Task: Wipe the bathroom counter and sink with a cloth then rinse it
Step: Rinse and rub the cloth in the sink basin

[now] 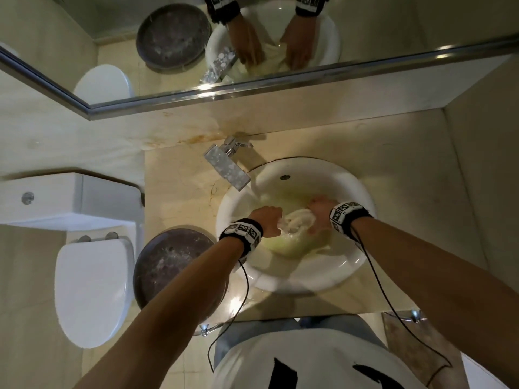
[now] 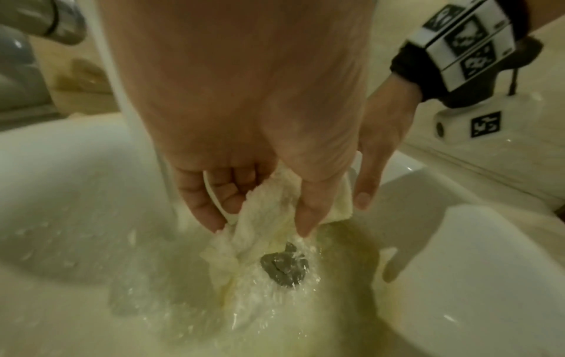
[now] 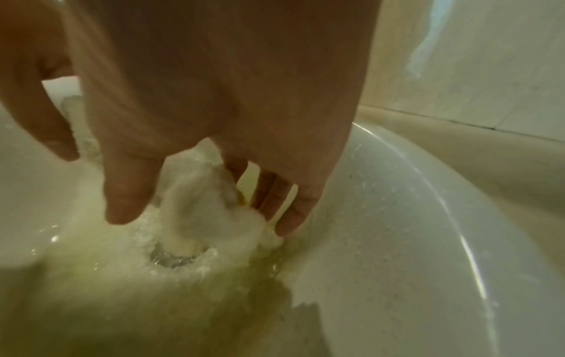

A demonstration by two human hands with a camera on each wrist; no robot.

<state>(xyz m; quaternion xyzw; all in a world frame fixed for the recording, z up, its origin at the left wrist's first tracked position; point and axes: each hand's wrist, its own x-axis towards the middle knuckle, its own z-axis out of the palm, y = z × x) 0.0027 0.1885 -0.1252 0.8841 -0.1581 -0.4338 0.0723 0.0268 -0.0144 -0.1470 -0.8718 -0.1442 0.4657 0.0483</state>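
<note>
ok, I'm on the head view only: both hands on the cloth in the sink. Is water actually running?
Observer: Yes. The left wrist view shows a stream of water falling beside the left hand.
Operator: Drain covered?
Observer: Not fully. The drain shows beside the hanging cloth, with water splashing on it.
Operator: Right hand's grip?
Observer: In the right wrist view, the right hand holds a bunch of cloth between thumb and fingers, and it hangs down over the drain.
</note>
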